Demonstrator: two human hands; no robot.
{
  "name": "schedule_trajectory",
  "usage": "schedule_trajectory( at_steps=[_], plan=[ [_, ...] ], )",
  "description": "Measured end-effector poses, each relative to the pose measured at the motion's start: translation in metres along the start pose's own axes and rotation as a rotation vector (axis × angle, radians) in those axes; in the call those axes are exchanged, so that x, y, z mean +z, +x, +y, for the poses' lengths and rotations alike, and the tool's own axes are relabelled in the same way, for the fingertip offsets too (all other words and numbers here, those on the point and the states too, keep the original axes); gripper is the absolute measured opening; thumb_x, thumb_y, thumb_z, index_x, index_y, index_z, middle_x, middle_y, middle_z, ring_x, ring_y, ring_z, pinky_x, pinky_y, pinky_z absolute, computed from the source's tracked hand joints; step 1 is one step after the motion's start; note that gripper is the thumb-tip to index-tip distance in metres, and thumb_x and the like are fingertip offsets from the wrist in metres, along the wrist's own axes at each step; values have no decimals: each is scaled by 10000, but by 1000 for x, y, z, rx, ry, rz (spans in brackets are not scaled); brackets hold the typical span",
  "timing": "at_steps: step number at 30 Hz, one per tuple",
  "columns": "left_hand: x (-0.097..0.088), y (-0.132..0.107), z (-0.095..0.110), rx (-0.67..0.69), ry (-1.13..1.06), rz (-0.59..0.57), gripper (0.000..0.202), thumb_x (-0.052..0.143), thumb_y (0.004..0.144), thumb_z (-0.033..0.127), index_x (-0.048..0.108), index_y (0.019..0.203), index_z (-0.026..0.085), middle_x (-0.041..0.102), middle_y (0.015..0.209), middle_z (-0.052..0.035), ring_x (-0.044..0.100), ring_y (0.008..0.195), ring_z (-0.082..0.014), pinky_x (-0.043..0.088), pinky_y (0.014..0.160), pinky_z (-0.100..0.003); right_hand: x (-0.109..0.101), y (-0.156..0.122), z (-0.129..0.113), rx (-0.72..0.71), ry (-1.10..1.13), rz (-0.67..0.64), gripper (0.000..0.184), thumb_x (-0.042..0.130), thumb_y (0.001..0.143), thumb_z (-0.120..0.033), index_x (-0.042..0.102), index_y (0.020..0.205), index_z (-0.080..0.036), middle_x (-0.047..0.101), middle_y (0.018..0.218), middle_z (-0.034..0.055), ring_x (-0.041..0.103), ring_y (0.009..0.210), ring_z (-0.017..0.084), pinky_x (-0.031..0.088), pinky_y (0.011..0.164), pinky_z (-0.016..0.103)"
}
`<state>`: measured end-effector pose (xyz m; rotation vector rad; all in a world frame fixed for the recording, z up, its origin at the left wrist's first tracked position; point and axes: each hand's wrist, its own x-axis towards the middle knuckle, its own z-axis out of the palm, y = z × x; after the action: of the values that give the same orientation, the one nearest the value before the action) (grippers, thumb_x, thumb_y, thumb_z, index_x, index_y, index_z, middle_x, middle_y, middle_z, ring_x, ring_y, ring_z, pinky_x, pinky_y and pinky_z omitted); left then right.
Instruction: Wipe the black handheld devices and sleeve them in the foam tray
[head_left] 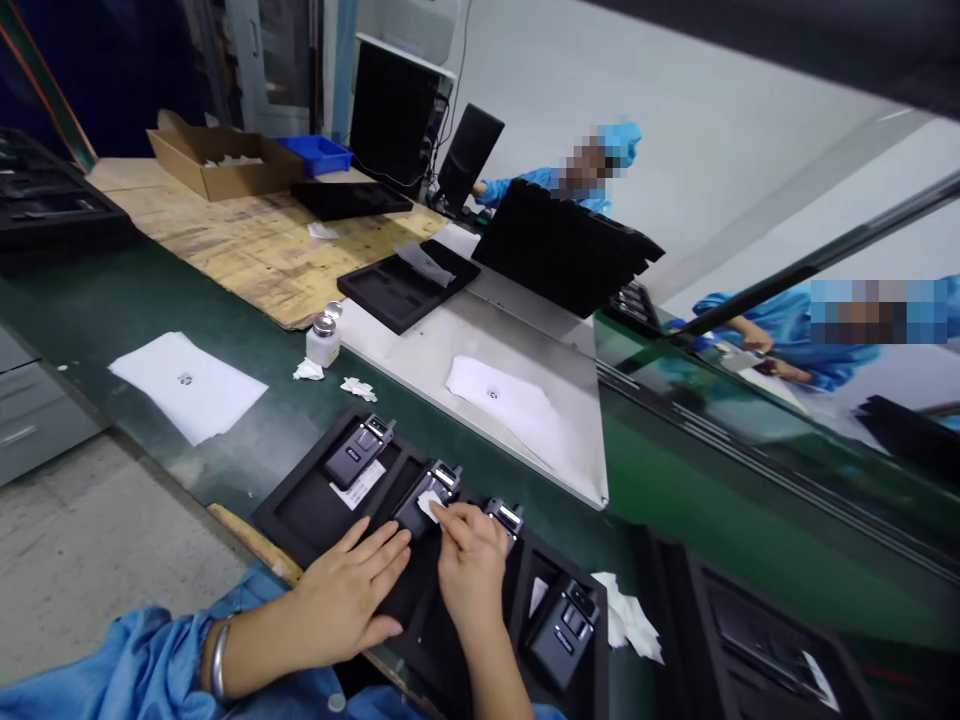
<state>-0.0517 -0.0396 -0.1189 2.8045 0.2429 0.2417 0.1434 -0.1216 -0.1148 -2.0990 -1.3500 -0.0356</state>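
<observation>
A black foam tray (300, 505) lies at the near edge of the green bench and holds several small black devices. My left hand (349, 595) rests flat on the tray with fingers stretched out, just left of the second device (427, 500). My right hand (471, 565) pinches a small white wipe (430, 503) and presses it on that device's face. Another device (358, 450) sits in the slot to the left, one (504, 517) peeks out behind my right hand, and one (564, 630) lies to the right.
A crumpled white cloth (628, 620) lies right of the tray. A small pump bottle (324, 335), white sheets (187, 385) (510, 400), other black trays (405, 285) (757, 640), a cardboard box (217, 160) and a blue bin (315, 153) are on the bench. Two people in blue sit beyond.
</observation>
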Motion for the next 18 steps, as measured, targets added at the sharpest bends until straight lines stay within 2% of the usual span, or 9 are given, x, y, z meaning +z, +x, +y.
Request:
schedule_trajectory(
  at_steps=[4, 8, 10, 13, 16, 18],
  plan=[
    [3, -1, -3, -8, 10, -30, 752, 575, 929, 497, 309, 1537, 143, 356, 1579, -107, 288, 1476, -265, 143, 1243, -459, 6, 4, -18, -39, -155, -83, 487, 489, 831, -9, 735, 1124, -311, 670, 982, 28, 543, 885, 200, 255, 1028, 504],
    [1, -2, -2, -17, 13, -31, 731, 590, 917, 474, 342, 1522, 147, 361, 1578, -93, 274, 1482, -262, 131, 1247, -457, -2, 0, -17, -99, -109, -183, 502, 497, 844, -5, 737, 1088, -372, 660, 923, -3, 537, 862, 178, 248, 1040, 488],
    [1, -2, -1, -14, 18, -34, 729, 592, 915, 463, 342, 1523, 147, 349, 1585, -92, 267, 1484, -261, 129, 1247, -456, -3, 2, -13, -72, -110, -135, 477, 484, 868, -15, 749, 1055, -364, 661, 910, -1, 537, 861, 176, 261, 1029, 481],
    [1, -1, 0, -16, 26, -44, 731, 578, 922, 450, 318, 1534, 148, 345, 1586, -97, 270, 1483, -259, 129, 1246, -460, -2, 6, -14, -63, -169, -59, 447, 497, 862, -29, 739, 1110, -311, 670, 972, 29, 533, 894, 201, 258, 1039, 513],
    [2, -2, -1, -22, 18, -29, 737, 574, 920, 463, 317, 1536, 152, 354, 1581, -101, 273, 1483, -260, 140, 1245, -460, -4, 3, -16, -125, -164, -162, 498, 515, 830, -12, 717, 1153, -332, 667, 985, 21, 526, 894, 197, 223, 1070, 542],
    [3, -3, -1, -18, 13, -18, 727, 576, 917, 459, 328, 1532, 160, 358, 1580, -94, 269, 1485, -258, 140, 1246, -456, -6, 1, -14, -133, -114, -220, 521, 500, 838, 3, 728, 1108, -379, 659, 930, -4, 524, 865, 175, 219, 1075, 531]
  ],
)
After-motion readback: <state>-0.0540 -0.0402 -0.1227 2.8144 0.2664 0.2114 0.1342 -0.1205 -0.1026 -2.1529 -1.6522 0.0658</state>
